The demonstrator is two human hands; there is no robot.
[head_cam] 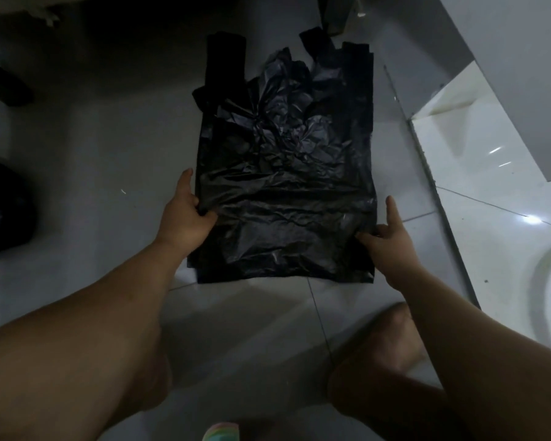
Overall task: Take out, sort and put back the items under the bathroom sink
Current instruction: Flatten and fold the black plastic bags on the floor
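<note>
A stack of flat black plastic bags (283,173) lies on the grey tiled floor (109,148), handles pointing away from me. My left hand (185,218) pinches the stack's left edge near the bottom, thumb on top. My right hand (388,240) grips the right edge lower down, index finger stretched along the side. The top bag is crumpled in its upper middle.
Another bunched black bag (0,214) sits at the far left. A dark cabinet underside and leg (10,87) are at upper left. A white raised step (477,154) runs along the right. My bare feet (385,354) rest below the bags.
</note>
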